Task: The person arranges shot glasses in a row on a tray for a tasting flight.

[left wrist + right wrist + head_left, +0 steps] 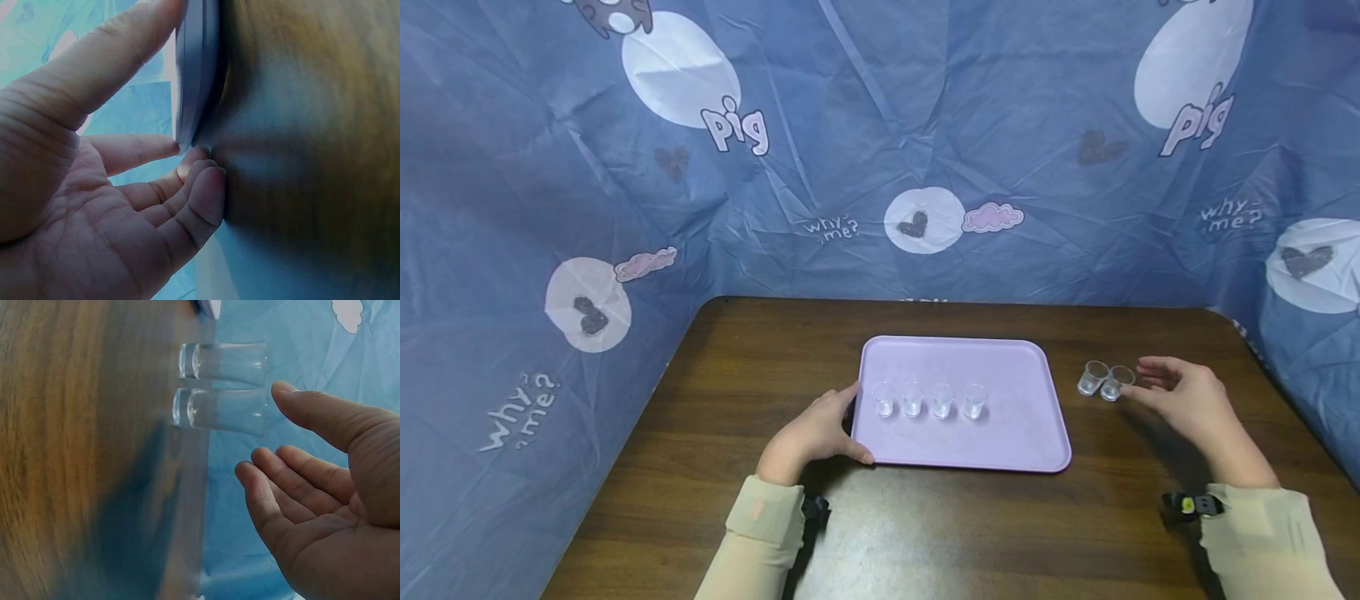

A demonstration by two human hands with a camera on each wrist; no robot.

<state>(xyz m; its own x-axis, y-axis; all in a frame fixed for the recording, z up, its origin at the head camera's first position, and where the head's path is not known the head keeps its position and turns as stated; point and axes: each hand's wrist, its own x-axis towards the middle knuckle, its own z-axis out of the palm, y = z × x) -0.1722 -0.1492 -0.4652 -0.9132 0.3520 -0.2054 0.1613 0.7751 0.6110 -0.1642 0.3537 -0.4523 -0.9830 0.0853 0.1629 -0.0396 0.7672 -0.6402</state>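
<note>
My left hand (811, 429) is at the near left corner of a lilac tray (1022, 442). Its thumb and index finger are spread, and their tips touch the rim; the other fingers bend loosely at the table in the left wrist view. A row of several clear shot glasses (942, 402) stands upright on the tray. Two more shot glasses, a left one (1092, 379) and a right one (1116, 385), stand close together right of the tray. My right hand (1191, 400) is beside the right one, thumb and fingers parted, nothing between them. In the right wrist view its thumb is near the glass rims.
The tray lies flat on a brown wooden table (760, 358). A blue printed cloth (850, 150) hangs behind the table and along both sides. Small dark devices sit at both wrists, by the light sleeves.
</note>
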